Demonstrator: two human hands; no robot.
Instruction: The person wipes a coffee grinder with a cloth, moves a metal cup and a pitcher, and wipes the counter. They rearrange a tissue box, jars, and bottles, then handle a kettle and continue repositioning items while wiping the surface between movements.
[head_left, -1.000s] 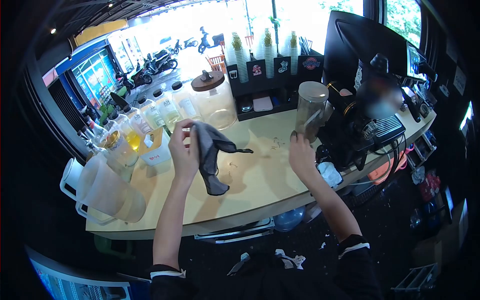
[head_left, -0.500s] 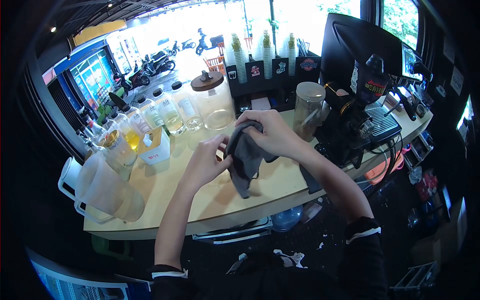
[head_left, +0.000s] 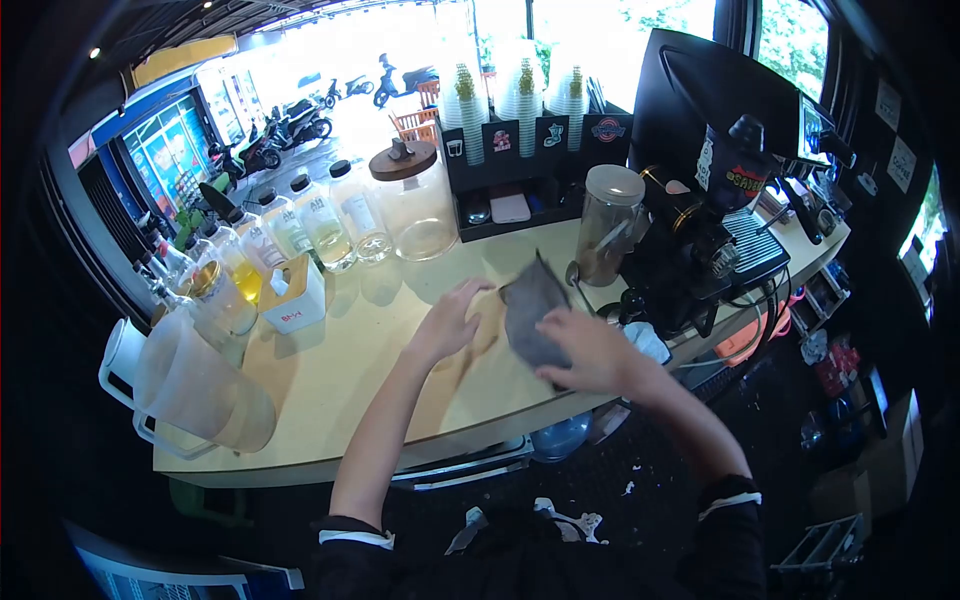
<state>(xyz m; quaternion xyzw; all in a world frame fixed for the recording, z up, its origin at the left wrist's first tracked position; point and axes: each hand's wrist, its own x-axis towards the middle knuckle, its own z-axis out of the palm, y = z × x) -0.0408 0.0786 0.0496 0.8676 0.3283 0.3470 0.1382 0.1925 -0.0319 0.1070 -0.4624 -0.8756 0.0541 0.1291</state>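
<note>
A dark grey cloth (head_left: 532,310) is spread out over the front middle of the counter, one corner pointing up toward the back. My right hand (head_left: 590,352) grips its right side, slightly blurred by motion. To the left of the cloth is my left hand (head_left: 448,322), its fingers stretched and thumb apart, holding nothing. The left fingertips come close to the cloth's left edge. Just right of the cloth, a spoon (head_left: 574,276) shows beside a lidded clear canister (head_left: 607,228).
A large wooden-lidded jar (head_left: 412,215), several bottles (head_left: 328,232) and a tissue box (head_left: 296,298) line the counter's back and left. Plastic pitchers (head_left: 205,385) stand at the left end. On the right is a black coffee grinder (head_left: 735,180); cup stacks (head_left: 520,100) rise behind.
The cloth has moved right and down from between both hands and opened out. My left hand has let go of it; my right hand has lowered with it.
</note>
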